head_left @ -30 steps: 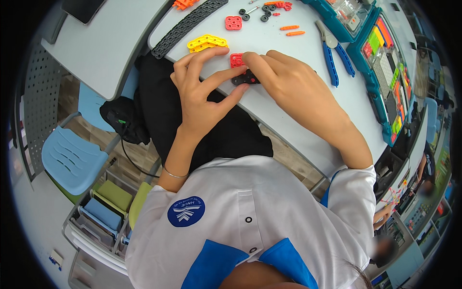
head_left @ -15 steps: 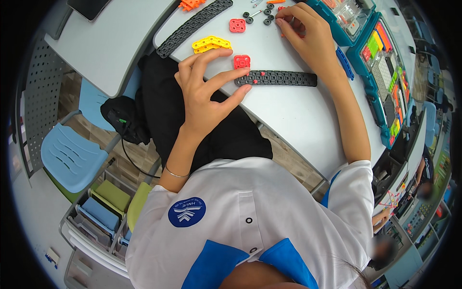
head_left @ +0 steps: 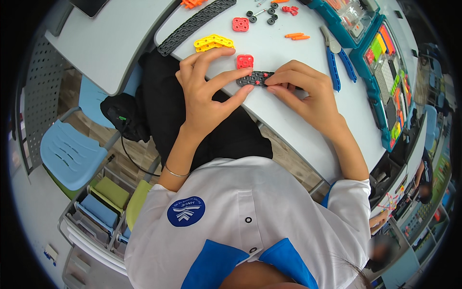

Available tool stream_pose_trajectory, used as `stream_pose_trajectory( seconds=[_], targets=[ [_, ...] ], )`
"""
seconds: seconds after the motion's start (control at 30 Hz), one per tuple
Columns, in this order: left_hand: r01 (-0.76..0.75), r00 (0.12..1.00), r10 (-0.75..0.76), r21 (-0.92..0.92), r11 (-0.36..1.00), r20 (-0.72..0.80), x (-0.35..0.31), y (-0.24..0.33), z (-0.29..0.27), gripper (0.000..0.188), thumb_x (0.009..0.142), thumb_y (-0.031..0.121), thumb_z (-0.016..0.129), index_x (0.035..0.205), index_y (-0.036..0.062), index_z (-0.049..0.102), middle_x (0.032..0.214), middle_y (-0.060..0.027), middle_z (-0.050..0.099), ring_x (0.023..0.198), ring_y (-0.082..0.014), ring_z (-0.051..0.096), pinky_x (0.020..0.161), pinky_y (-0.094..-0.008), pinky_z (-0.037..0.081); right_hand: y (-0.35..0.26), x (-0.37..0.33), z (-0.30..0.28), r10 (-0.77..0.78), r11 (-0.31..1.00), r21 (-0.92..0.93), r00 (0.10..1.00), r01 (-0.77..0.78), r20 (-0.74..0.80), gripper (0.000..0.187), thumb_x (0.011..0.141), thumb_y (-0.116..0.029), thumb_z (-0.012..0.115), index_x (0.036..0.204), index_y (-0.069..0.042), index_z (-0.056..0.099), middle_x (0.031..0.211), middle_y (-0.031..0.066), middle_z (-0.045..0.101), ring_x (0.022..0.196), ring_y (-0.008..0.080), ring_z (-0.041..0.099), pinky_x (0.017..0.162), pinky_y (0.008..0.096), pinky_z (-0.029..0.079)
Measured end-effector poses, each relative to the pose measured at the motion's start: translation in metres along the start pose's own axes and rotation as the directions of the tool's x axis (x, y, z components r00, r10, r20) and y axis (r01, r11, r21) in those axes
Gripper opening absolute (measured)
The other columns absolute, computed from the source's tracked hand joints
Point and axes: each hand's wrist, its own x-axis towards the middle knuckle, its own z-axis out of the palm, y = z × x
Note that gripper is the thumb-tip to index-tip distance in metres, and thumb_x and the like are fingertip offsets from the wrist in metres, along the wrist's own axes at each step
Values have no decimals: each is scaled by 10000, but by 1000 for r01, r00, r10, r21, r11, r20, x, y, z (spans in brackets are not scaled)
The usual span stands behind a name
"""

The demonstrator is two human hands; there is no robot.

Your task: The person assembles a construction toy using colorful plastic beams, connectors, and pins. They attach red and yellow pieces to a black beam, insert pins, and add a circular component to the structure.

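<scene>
Between its thumb and index finger, my left hand (head_left: pixel 206 86) grips the left end of a long black building strip (head_left: pixel 247 81); its other fingers stay raised. Small red pegs (head_left: pixel 257 82) stick up from the strip near that end. My right hand (head_left: pixel 308 94) is over the strip, its fingertips pinched close to the pegs and covering the strip's right part. What the right fingertips hold is hidden. A red square plate (head_left: pixel 245 61) lies against the strip's far edge. Yellow angled beams (head_left: pixel 211 43) rest just beyond my left fingers.
Beyond lie another black strip (head_left: pixel 192 29), a second red square plate (head_left: pixel 240 24), black wheels (head_left: pixel 252 19), orange sticks (head_left: pixel 297 36) and red parts (head_left: pixel 290 10). Blue-handled pliers (head_left: pixel 335 50) lie at the right. Teal cases (head_left: pixel 358 58) of parts stand along the right side.
My right hand has come nearer, from the small red parts at the far side down to the strip. The pliers and orange sticks are now uncovered. My left hand stays on the strip.
</scene>
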Motion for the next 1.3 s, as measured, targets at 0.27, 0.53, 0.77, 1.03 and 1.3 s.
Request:
stream_pose_trajectory(
  seconds=[0.27,0.53,0.77,1.03,1.3],
  targets=[
    [-13,1000,13,-1,1000,-2,-1,-3,2,363,703,228,896,1059,251,830,1314,26,656,1232,-227,455,1040,-371,317,-6,-1,13,-125,942,-316,992,113,-21,120,821,-32,753,920,-29,686,937,75,639,760,271,674,664,368,559],
    [-28,999,28,-6,1000,-18,-2,-7,5,349,713,291,899,1054,280,828,1318,41,642,1225,-222,452,1002,-372,303,-4,2,17,-163,944,-296,986,146,-35,123,841,-72,772,917,-33,684,907,70,647,740,258,676,651,368,551],
    [1,1000,-1,-18,1000,-1,-1,-2,1,370,696,203,896,1059,238,832,1324,17,656,1227,-228,462,1070,-370,320,3,-2,21,-107,980,-179,985,83,-132,131,832,-91,809,887,-45,699,859,56,646,682,227,653,606,337,531],
    [-2,1000,2,5,1000,2,-1,-1,0,380,695,201,895,1069,230,830,1320,23,657,1225,-226,463,1063,-369,324,4,-3,24,-89,987,-145,983,66,-162,153,822,-73,818,869,-25,681,859,69,633,654,221,632,586,326,514],
    [-9,1000,9,5,1000,-5,-1,-2,1,379,699,208,894,1072,225,828,1318,23,654,1237,-229,462,1076,-377,323,3,-1,23,-44,991,-132,988,24,-148,162,821,-80,818,862,-7,680,851,80,620,673,242,639,597,338,514]
  ],
)
